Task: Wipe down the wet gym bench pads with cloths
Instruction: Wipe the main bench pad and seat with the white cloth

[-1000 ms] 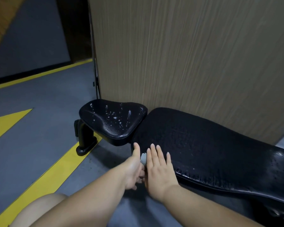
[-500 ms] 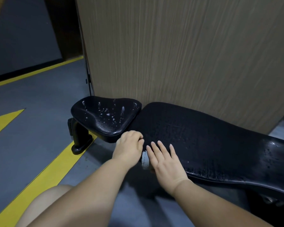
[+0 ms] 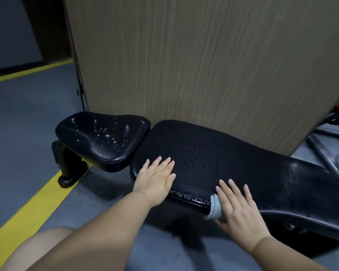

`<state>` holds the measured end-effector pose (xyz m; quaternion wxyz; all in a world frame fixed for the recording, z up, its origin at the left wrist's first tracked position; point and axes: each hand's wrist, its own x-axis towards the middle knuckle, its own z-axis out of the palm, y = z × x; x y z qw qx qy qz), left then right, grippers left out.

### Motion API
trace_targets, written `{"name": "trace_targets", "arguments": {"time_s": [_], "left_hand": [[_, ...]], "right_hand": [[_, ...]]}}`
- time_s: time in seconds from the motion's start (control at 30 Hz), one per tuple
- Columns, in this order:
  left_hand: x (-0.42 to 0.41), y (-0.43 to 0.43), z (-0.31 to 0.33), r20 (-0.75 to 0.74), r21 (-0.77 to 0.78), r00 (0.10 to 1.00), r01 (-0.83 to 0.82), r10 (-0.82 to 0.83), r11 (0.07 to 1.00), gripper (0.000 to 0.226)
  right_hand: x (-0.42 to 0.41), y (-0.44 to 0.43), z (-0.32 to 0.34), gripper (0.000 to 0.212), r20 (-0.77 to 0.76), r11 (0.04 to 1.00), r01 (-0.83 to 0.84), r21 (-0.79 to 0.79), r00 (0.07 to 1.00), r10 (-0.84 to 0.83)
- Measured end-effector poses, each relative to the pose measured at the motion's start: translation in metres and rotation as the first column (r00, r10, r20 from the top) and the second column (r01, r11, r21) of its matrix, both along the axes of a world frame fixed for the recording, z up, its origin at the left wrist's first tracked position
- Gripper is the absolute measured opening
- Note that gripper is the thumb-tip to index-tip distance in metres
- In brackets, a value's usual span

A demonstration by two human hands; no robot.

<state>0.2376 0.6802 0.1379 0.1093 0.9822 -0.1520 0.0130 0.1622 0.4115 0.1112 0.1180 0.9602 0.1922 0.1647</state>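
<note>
A black gym bench stands against a wooden panel. Its small seat pad (image 3: 102, 139) at the left carries white water drops. The long back pad (image 3: 233, 163) to the right glistens with fine droplets along its near edge. My left hand (image 3: 155, 178) lies flat with straight fingers on the left end of the long pad. My right hand (image 3: 237, 206) presses a light blue-grey cloth (image 3: 214, 208) flat against the near edge of the long pad; only the cloth's left edge shows from under the palm.
The wooden panel (image 3: 204, 65) rises right behind the bench. A black bench leg (image 3: 69, 169) stands on the grey floor beside a yellow floor stripe (image 3: 27, 212). Dark metal frame bars (image 3: 327, 145) are at the far right. My knee (image 3: 37, 249) is at the bottom left.
Both hands rose from the gap below the pads onto the long pad. My left hand opened flat; my right hand slid right along the near edge with the cloth. The view moved closer.
</note>
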Motion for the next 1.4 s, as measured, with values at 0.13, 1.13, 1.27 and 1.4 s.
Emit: {"name": "trace_targets", "arguments": {"time_s": [0.13,1.13,1.27,1.4], "left_hand": [[-0.001,0.0,0.0,-0.014,0.0,1.0,0.002,-0.002,1.0,0.052],[-0.002,-0.012,0.006,-0.088,0.099,0.993,-0.07,0.079,0.993,0.053],[-0.002,-0.012,0.01,-0.135,0.118,0.987,-0.072,0.088,0.99,0.054],[-0.002,-0.013,0.011,-0.16,0.132,0.983,-0.074,0.095,0.988,0.054]], "right_hand": [[0.011,0.044,0.001,0.094,0.032,0.998,-0.061,0.003,0.998,0.061],[0.007,0.011,-0.003,0.065,0.098,0.985,-0.167,-0.055,0.98,0.171],[0.011,0.027,-0.008,0.064,0.094,0.981,-0.182,-0.068,0.978,0.188],[0.009,0.005,-0.006,0.067,0.11,0.971,-0.21,-0.112,0.969,0.223]]}}
